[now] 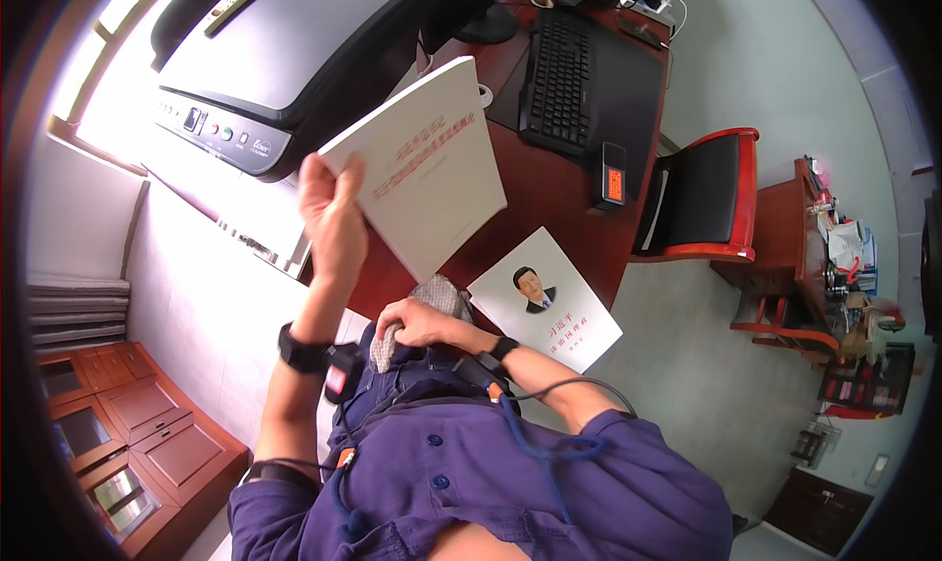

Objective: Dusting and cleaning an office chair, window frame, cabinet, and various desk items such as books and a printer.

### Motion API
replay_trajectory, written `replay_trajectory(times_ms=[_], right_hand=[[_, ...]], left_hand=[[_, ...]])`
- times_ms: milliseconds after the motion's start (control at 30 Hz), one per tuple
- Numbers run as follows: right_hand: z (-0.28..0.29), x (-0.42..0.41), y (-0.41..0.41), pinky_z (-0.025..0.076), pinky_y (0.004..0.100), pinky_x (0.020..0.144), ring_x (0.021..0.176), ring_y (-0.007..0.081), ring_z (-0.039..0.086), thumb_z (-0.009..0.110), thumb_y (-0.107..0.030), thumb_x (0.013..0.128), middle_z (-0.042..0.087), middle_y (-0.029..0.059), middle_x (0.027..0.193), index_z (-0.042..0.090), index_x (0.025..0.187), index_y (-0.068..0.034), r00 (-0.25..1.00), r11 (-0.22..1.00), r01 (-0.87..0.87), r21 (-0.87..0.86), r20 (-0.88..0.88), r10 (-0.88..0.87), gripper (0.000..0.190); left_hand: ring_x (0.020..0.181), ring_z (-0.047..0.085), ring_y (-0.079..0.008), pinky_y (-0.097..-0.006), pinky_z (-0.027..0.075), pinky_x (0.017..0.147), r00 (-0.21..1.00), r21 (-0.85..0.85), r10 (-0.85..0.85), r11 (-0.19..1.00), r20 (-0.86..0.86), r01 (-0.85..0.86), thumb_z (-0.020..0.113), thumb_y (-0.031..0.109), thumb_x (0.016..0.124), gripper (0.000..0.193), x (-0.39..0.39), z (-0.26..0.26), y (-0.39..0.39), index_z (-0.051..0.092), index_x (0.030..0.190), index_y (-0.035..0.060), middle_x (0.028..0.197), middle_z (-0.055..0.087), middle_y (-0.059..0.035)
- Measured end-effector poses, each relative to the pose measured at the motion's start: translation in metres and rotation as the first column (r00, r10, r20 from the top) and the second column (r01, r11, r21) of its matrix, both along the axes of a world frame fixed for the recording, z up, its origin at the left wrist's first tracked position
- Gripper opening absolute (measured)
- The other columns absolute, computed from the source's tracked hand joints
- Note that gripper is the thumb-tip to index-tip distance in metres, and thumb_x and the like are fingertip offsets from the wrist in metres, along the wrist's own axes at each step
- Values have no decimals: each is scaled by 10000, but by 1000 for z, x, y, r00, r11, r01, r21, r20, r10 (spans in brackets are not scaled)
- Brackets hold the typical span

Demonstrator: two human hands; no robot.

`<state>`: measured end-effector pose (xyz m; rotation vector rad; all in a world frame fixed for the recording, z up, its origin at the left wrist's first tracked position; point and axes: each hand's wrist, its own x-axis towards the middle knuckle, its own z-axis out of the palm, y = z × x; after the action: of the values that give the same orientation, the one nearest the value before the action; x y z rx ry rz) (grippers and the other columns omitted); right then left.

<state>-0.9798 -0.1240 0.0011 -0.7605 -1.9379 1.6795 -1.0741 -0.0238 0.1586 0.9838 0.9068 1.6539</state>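
My left hand [335, 226] grips the lower left edge of a white softcover book [434, 171], thumb on the cover, and holds it tilted above the desk. Red printed writing runs across its front. Over my lap, my right hand [421, 324] clutches a grey checked cloth [443, 296], which is bunched up and partly hidden by the fingers. A second white book [544, 314] lies flat at the near edge of the reddish-brown wooden desk [548, 193], just right of the cloth. Its cover bears a portrait and red writing.
Left of the desk stands a large printer [294, 38] with a remote control [239, 1] on top. A black keyboard [559, 82] and a small device with an orange screen [611, 174] sit on the desk. Right of it is a black-seated wooden chair [699, 193]. Cables hang from both my arms.
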Motion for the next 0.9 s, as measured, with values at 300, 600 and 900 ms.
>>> replay_trajectory(times_ms=[300,600,900], right_hand=[[114,152,-25,450,306,819,940,204,565,454,108,596,593,121,952,594,781,-16,863,886,275,-373,-310,-398,262],[101,233,-78,410,294,708,775,193,484,599,-27,656,541,93,865,507,752,-57,430,647,600,-471,-493,-757,137],[66,264,-82,413,494,959,1082,369,518,563,-21,691,499,187,1226,410,1265,3,-115,324,565,-759,-461,-880,594]], left_hand=[[911,536,-153,-292,428,821,934,-183,123,981,336,-63,557,118,888,195,54,-105,50,491,1032,2,1023,555,-77],[1006,531,-211,-323,444,876,791,-510,201,845,579,159,516,126,909,221,20,-222,40,446,1069,-8,1081,524,-93],[920,606,-322,-437,504,773,916,-851,-346,525,-201,12,620,147,804,397,0,-182,57,456,1070,-97,991,583,-200]])
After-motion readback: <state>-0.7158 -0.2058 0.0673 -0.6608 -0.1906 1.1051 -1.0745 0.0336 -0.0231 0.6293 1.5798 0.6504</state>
